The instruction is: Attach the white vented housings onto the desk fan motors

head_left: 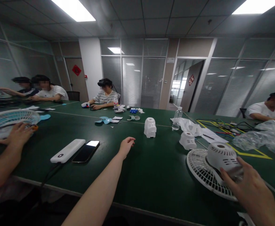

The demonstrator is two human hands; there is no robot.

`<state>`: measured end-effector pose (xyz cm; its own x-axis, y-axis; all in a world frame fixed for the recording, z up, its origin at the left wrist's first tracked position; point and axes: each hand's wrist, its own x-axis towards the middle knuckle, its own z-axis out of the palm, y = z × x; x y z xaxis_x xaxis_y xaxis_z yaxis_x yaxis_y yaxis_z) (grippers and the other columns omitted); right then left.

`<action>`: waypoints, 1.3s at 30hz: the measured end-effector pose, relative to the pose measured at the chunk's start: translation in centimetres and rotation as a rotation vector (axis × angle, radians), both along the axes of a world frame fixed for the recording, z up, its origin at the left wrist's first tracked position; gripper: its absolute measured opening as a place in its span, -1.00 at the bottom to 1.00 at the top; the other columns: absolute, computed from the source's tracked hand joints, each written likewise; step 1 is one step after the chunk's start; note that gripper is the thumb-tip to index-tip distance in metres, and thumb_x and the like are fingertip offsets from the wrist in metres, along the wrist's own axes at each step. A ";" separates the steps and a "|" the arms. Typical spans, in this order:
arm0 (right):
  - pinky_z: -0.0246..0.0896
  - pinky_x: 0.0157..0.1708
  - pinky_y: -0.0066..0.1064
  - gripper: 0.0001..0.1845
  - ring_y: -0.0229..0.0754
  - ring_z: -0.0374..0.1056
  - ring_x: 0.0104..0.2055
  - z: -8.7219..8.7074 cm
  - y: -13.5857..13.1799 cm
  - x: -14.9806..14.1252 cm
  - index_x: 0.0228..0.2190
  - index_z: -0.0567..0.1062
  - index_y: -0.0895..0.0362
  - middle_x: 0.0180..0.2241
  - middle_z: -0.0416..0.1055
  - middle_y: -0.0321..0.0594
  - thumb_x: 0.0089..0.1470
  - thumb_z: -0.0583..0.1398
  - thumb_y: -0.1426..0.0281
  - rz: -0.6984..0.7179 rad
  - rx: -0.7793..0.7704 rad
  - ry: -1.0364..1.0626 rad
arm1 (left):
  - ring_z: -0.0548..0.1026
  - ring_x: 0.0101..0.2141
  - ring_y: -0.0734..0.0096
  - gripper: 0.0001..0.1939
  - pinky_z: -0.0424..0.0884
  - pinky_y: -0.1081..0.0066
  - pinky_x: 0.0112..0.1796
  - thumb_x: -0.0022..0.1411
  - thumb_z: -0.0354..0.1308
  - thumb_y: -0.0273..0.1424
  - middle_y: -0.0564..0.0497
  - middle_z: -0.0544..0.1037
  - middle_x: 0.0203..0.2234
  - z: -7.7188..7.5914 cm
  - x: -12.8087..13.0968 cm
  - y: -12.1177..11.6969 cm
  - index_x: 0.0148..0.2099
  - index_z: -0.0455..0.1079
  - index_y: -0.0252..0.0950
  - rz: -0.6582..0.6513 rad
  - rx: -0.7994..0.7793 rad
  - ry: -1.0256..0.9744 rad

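Your right hand (253, 182) clamps the fan motor housing (222, 156) at the grille (196, 161), by the table's (146, 182) near edge, right side; keep both level. Your left hand's (126, 147) fingers are together.

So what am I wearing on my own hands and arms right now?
No gloves on your left hand or your right hand. No sleeve, watch, bracelet or cable shows on either arm as far as each is in view. I see no rings, though fingers are partly hidden.
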<state>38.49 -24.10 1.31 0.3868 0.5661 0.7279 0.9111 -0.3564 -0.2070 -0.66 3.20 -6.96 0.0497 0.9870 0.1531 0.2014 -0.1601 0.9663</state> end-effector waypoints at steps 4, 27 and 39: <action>0.33 -0.22 -0.05 -0.20 0.25 0.37 -0.10 1.8 0.7 0.2 0.15 0.15 0.13 -0.07 0.39 0.14 -0.03 0.00 -0.06 -0.061 -0.098 -0.083 | 0.45 -0.41 0.40 -0.76 0.35 0.42 -0.38 0.13 0.08 -0.34 -0.02 0.54 -0.37 0.3 0.2 -0.2 -0.17 0.47 -0.27 -0.016 -0.003 0.001; 0.09 -0.03 0.02 0.00 0.39 0.12 0.13 -0.3 21.6 -1.6 0.16 0.01 0.43 0.09 0.09 0.51 -0.22 0.22 0.21 -0.022 -0.048 0.593 | 0.47 -0.34 0.38 -0.75 0.38 0.40 -0.31 0.20 0.04 -0.36 -0.05 0.53 -0.32 0.5 -0.2 0.5 -0.13 0.46 -0.28 -0.032 -0.010 0.005; -0.04 0.06 -0.09 -0.13 0.28 -0.11 0.27 1.7 18.6 -4.6 0.13 0.08 0.48 0.17 0.00 0.48 -0.09 0.12 0.19 0.085 -0.065 0.438 | 0.46 -0.36 0.41 -0.75 0.37 0.42 -0.32 0.21 0.02 -0.41 -0.06 0.53 -0.31 0.6 -0.1 0.5 -0.12 0.46 -0.30 -0.027 -0.005 0.034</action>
